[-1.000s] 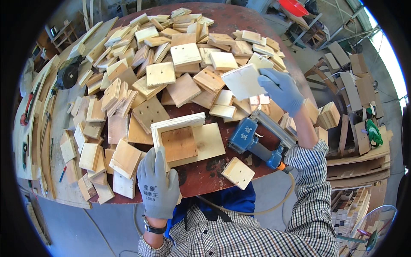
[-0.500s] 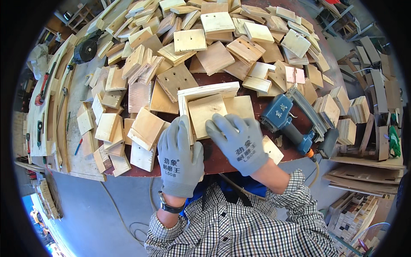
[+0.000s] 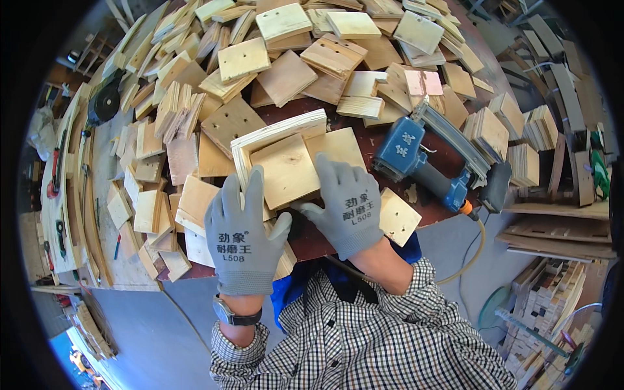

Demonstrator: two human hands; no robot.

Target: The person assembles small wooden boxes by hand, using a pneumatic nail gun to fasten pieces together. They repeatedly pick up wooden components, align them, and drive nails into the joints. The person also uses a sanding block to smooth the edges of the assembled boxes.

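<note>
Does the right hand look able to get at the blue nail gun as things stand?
Probably yes: the blue nail gun lies just right of the right hand, and nothing upright seems to block the way.

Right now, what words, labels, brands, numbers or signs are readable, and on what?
Left glove: dark characters and numerals, three lines, legible but not copied.
Right glove: same layout, not copied.
Blue nail gun: pale characters, not copied.
Wristwatch: dial too small to read.

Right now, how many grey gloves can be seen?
2: one on the left hand, lower left of the frame; one on the right hand, lower right of the inner board. The wood pile may hide others.
</note>
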